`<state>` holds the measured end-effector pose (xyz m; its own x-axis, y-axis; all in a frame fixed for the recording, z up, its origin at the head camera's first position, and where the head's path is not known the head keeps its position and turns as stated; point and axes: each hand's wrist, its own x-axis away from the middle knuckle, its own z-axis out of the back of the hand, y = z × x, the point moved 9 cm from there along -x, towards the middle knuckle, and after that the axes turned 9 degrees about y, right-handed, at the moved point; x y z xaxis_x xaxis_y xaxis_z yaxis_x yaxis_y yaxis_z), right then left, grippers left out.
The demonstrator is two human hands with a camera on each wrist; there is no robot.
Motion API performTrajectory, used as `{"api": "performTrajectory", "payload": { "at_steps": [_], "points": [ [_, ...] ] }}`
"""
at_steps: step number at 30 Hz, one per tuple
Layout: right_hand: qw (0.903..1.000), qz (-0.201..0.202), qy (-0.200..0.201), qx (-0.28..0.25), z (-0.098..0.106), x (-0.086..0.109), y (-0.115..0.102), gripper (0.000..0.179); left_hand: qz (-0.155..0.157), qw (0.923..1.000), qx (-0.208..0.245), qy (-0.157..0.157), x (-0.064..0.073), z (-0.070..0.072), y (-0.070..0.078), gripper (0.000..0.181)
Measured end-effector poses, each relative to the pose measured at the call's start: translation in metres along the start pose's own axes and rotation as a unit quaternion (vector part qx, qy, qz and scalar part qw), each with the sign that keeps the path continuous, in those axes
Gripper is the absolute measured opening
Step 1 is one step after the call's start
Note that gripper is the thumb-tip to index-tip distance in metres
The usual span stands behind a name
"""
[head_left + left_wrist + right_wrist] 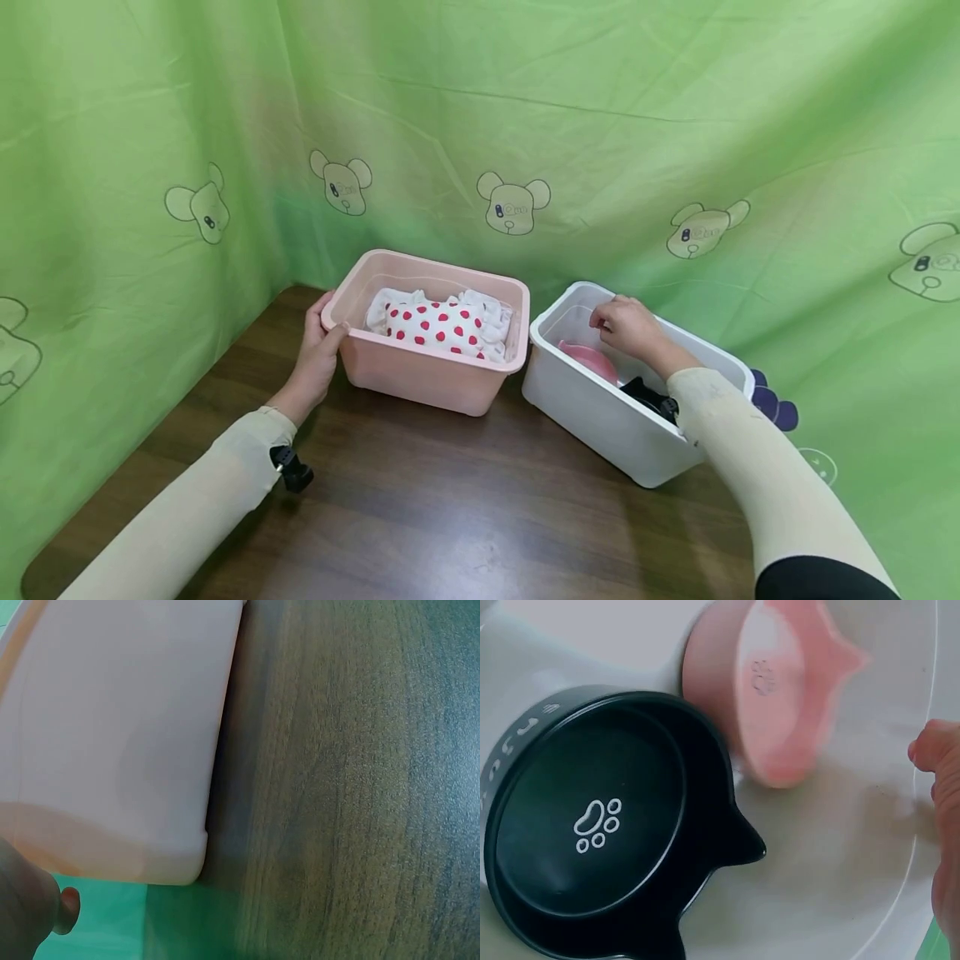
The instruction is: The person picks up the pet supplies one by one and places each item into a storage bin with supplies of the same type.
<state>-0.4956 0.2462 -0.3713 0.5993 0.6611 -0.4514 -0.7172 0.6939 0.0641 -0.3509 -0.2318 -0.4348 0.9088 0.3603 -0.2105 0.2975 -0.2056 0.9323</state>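
My left hand [311,367] grips the left end of a pink plastic storage bin [420,379], its thumb on the near corner of the rim. Inside that bin lies a white frilled cloth item [435,323] with red spots. Over the far side of a white bin [592,425], my right hand [637,329] reaches in with loosely bent fingers and nothing in them. Two cat-eared pet bowls with paw prints lie there: a black bowl [570,802] facing up and a pink bowl [712,682] tilted on its side against it. The right fingertips are apart from both.
Both bins stand close together on a brown wooden table [420,492]. Green curtain [420,100] with bear faces hangs right behind and to the left. A purple object [772,404] shows past the white bin's right end.
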Motion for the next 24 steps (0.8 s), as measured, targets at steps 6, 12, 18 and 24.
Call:
{"api": "performTrajectory", "payload": {
  "at_steps": [6,12,18,24],
  "points": [
    [0.9997,-0.017,0.008,-0.013,0.018,-0.011,0.0,0.021,0.003,1.0,-0.005,-0.003,0.001,0.0,0.002,0.064],
    [0.9972,-0.059,-0.036,-0.028,0.025,-0.019,0.004,0.024,0.008,0.9998,-0.017,-0.001,0.002,0.002,0.002,0.064],
    [0.9972,-0.052,-0.022,-0.05,0.053,-0.024,-0.006,0.021,0.013,0.9996,-0.023,-0.005,0.003,0.001,0.0,0.064],
    [0.9986,-0.032,-0.016,-0.039,0.076,-0.025,-0.016,0.021,0.015,0.9996,-0.024,-0.004,0.003,0.0,-0.002,0.064]
  ]
}}
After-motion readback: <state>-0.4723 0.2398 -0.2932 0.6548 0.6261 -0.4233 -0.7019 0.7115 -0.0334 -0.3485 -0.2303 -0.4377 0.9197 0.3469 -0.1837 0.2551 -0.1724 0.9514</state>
